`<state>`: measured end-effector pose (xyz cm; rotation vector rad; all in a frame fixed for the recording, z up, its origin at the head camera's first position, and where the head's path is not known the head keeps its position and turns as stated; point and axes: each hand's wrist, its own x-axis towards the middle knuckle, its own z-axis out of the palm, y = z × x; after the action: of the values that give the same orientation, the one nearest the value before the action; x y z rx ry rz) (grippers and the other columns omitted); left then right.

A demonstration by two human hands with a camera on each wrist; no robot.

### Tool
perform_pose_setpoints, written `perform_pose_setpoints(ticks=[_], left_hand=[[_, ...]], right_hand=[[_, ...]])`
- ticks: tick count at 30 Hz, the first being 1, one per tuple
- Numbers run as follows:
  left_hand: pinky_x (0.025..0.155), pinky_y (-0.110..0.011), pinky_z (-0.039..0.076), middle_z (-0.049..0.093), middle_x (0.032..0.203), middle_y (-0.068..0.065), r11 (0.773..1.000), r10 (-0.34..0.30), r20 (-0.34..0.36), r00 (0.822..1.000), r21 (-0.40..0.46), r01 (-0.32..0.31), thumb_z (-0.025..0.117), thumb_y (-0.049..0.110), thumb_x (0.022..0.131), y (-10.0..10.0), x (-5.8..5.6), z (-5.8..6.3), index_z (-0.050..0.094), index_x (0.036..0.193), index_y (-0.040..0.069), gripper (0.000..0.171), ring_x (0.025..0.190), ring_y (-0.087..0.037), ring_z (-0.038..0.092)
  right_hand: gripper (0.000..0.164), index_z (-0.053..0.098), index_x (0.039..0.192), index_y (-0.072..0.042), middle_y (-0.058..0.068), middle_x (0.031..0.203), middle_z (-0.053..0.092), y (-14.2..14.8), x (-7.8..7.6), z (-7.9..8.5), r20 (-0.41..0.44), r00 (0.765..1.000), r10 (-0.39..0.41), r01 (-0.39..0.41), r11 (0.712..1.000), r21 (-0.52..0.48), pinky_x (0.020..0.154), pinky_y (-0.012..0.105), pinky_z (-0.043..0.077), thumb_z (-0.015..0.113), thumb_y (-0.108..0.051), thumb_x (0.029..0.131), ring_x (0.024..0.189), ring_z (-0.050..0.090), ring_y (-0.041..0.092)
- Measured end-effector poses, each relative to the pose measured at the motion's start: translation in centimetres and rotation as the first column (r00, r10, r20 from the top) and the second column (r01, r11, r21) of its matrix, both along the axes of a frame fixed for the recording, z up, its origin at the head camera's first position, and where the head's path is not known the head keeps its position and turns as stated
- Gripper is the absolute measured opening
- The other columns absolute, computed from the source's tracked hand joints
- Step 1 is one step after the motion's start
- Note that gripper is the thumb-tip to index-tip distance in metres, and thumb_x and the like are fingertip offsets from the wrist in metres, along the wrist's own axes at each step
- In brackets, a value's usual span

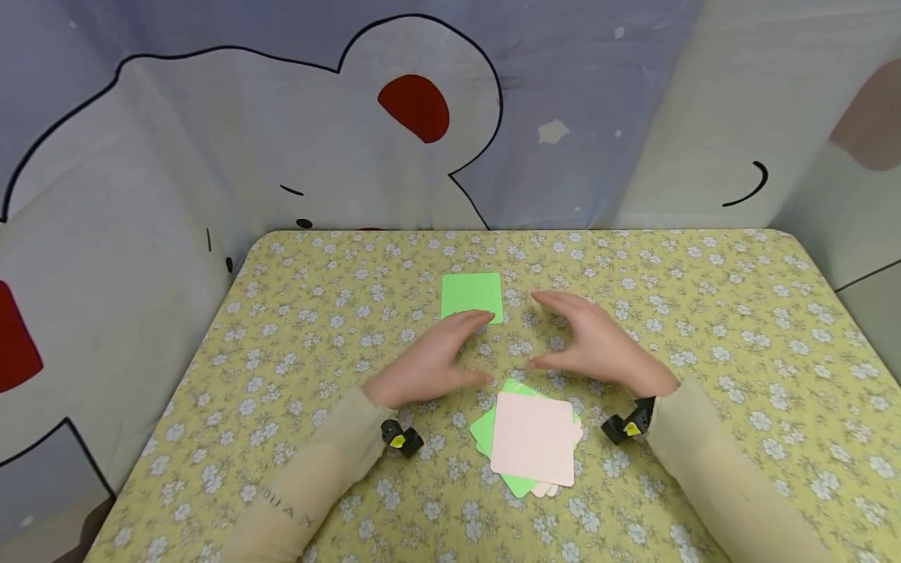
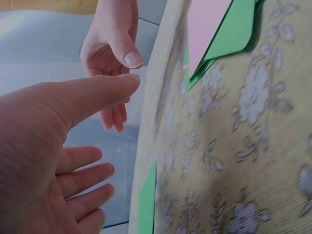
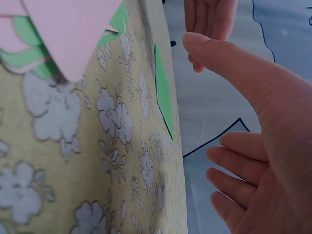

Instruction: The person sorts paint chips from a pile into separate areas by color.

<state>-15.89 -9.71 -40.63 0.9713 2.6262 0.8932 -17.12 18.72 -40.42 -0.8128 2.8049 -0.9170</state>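
Observation:
In the head view a loose stack of square cards, with a pink card [image 1: 533, 439] on top and green cards [image 1: 519, 485] fanned out beneath, lies near the front of the table. Farther back a single green card [image 1: 472, 293] lies flat. My left hand [image 1: 436, 360] hovers between the two, its fingers partly covering the single card's lower edge from this angle. Facing it across a gap is my right hand [image 1: 598, 340], up and to the right of the stack. Both hands hold nothing; thumbs and fingers are spread apart, as both wrist views show.
A yellow floral cloth [image 1: 704, 313] covers the table. Behind it and at the sides hangs a curtain [image 1: 563, 94] with cartoon figures. Each wrist carries a small black device, the left one [image 1: 401, 439] and the right one [image 1: 629, 422].

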Motion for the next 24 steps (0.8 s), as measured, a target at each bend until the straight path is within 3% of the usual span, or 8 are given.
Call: perform_pose_setpoints(ticks=[11,24], left_hand=[[0.12,-0.04,0.026,0.035,0.161,-0.008,0.998,-0.044,-0.014,0.999,-0.042,0.044,0.081,0.038,0.088,0.6,1.6,0.0,0.034,0.159,0.008,0.09,0.147,-0.023,0.03],[0.12,-0.04,0.025,0.034,0.162,-0.01,0.985,-0.118,-0.031,0.993,-0.134,0.113,0.083,0.044,0.085,1.3,3.3,-0.5,0.033,0.16,0.007,0.098,0.148,-0.022,0.029]], right_hand=[[0.108,0.042,0.155,-0.004,0.016,0.157,0.04,1.1,1.9,-0.3,-0.036,0.999,0.015,-0.014,1.0,0.014,0.115,0.061,0.03,0.092,-0.05,0.072,0.143,0.037,0.038],[0.11,0.041,0.156,-0.006,0.014,0.157,0.041,1.5,4.0,-1.1,-0.012,1.0,0.027,-0.027,0.999,0.023,0.113,0.06,0.033,0.085,-0.063,0.073,0.142,0.038,0.035]])
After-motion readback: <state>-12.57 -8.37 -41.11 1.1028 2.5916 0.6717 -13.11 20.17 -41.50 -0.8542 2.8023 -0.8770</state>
